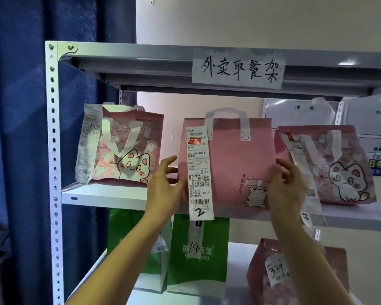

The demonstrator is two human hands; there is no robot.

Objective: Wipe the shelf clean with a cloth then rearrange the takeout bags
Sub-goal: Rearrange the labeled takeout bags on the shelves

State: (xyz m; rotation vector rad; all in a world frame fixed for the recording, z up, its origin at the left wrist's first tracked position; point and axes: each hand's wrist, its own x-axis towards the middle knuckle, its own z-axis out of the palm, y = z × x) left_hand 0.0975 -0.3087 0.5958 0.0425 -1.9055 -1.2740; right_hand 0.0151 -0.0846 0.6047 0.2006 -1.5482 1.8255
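A plain pink takeout bag [231, 159] with white handles and a long receipt marked 2 stands in the middle of the white shelf [101, 195]. My left hand [164, 183] grips its left edge and my right hand [287, 186] grips its right edge. A pink cat-print bag [128, 148] stands to the left, apart from my hand. Another cat-print bag [337, 168] stands to the right, just behind my right hand. No cloth is in view.
On the shelf below stand two green bags [198, 258], one marked 14, and a pink bag [271, 276] marked 347. A paper sign [238, 69] hangs on the upper shelf edge. The perforated metal post [53, 150] and a blue curtain [15, 128] are at the left.
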